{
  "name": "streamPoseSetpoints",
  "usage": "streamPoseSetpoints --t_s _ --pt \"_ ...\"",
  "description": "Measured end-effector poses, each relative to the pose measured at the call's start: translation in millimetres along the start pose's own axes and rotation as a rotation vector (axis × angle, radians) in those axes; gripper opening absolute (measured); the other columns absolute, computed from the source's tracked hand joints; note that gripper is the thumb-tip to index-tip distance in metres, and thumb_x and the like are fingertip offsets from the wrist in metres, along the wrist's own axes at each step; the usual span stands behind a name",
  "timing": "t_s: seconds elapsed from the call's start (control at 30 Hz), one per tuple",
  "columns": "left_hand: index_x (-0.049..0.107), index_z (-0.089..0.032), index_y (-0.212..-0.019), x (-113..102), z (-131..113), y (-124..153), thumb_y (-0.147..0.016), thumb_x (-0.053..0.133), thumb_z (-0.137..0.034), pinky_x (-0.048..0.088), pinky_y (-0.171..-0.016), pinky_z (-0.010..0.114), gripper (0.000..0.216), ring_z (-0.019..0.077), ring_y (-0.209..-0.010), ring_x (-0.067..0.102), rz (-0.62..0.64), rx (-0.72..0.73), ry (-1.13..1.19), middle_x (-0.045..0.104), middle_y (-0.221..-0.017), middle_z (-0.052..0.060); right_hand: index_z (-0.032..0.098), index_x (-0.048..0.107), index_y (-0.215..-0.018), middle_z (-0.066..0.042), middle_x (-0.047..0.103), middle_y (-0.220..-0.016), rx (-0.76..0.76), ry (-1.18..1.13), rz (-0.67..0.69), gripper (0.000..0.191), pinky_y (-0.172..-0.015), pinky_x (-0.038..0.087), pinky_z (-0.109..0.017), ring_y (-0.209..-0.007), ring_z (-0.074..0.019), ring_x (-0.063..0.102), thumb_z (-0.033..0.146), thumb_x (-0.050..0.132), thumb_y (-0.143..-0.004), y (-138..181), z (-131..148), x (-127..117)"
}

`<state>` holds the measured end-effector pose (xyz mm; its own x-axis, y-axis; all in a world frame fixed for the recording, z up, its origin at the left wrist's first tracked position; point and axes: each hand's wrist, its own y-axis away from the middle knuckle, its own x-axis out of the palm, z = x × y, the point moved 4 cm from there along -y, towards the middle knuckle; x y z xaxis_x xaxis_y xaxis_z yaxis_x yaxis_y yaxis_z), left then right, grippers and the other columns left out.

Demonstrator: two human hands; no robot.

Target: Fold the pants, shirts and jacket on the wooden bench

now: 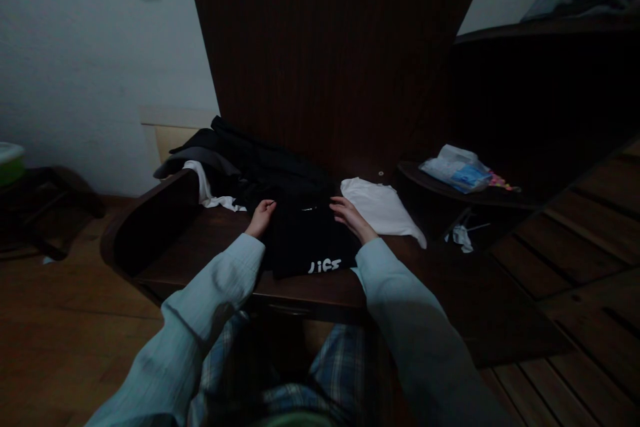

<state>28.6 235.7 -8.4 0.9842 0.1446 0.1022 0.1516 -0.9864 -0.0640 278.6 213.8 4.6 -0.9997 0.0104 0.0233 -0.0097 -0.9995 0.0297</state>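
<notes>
A black shirt (pixel 315 240) with white lettering along its near edge lies folded in front of me on the dark wooden desk (pixel 200 253). My left hand (pixel 264 215) is at its far left corner, fingers curled and pinched on the dark cloth. Across from it, my right hand (pixel 347 215) rests at the far right corner with the fingers slightly apart, touching the fabric. A folded white garment (pixel 383 208) lies just to the right of that hand. Behind the shirt spreads a heap of black clothes (pixel 270 157).
White cloth (pixel 207 190) pokes out beneath the heap at the desk's left end. On the right, a small shelf (pixel 425 180) carries a plastic-wrapped packet (pixel 463 167). A dark stool (pixel 35 207) with a green tub (pixel 11 163) stands far left. A tall dark panel (pixel 330 47) rises behind.
</notes>
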Motion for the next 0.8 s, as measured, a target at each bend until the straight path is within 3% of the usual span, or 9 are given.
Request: streamPoseSetpoints --t_s 0.1,0.37,0.43,0.57,0.7,0.8 --pt "0.05 -0.016 -0.068 -1.4 -2.4 0.6 -0.055 0.064 -0.044 0.035 -0.053 0.021 0.034 0.0097 -0.054 0.045 0.001 0.018 0.007 0.048 -0.057 -0.005 0.021 0.053 -0.085 0.004 0.051 -0.068 -0.06 0.082 -0.022 0.039 -0.057 0.037 -0.022 -0.06 -0.0099 0.048 0.028 0.067 -0.049 -2.7 0.5 -2.3" --pt "0.051 -0.016 -0.064 -5.4 -1.9 -1.8 -0.063 0.058 -0.038 0.035 -0.057 0.02 0.023 0.0103 -0.059 0.044 -0.056 0.082 -0.059 0.046 -0.056 -0.005 0.02 0.04 -0.057 0.007 0.037 -0.055 -0.299 0.228 -0.273 0.036 -0.051 0.03 -0.022 -0.053 -0.0093 0.036 0.04 0.068 -0.045 -13.3 1.3 -7.9" --pt "0.052 -0.016 -0.062 -4.5 -2.5 -1.1 -0.061 0.06 -0.036 0.035 -0.057 0.021 0.022 0.0107 -0.059 0.045 -0.045 0.083 -0.085 0.047 -0.056 -0.005 0.02 0.04 -0.055 0.006 0.038 -0.054 -0.267 0.252 -0.274 0.034 -0.052 0.03 -0.022 -0.054 -0.0098 0.037 0.043 0.065 -0.05 -12.7 -1.1 -7.5" --pt "0.055 -0.015 -0.063 -2.1 -6.0 2.6 -0.06 0.062 -0.036 0.035 -0.057 0.021 0.022 0.0113 -0.059 0.047 -0.015 0.074 -0.118 0.052 -0.058 -0.003 0.02 0.043 -0.06 0.006 0.04 -0.055 -0.062 0.02 -0.198 0.022 -0.049 0.032 -0.02 -0.051 -0.0087 0.039 0.039 0.054 -0.062 -12.6 -6.5 -6.7" --pt "0.053 -0.016 -0.063 -2.2 -8.9 5.3 -0.06 0.063 -0.033 0.034 -0.052 0.02 0.02 0.0091 -0.052 0.044 -0.03 0.067 -0.124 0.049 -0.054 -0.005 0.02 0.044 -0.063 0.006 0.044 -0.056 0.042 -0.064 -0.161 0.007 -0.049 0.036 -0.02 -0.049 -0.0075 0.042 0.022 0.049 -0.06 -11.1 -4.8 -9.5" --pt "0.05 -0.017 -0.064 -3.9 -9.5 5.4 -0.064 0.06 -0.033 0.032 -0.047 0.019 0.019 0.0075 -0.046 0.039 -0.062 0.064 -0.111 0.042 -0.049 -0.008 0.019 0.047 -0.061 0.005 0.047 -0.056 0.07 -0.07 -0.119 0.01 -0.055 0.041 -0.021 -0.054 -0.008 0.047 0.012 0.05 -0.055 -7.0 -2.8 -11.8"
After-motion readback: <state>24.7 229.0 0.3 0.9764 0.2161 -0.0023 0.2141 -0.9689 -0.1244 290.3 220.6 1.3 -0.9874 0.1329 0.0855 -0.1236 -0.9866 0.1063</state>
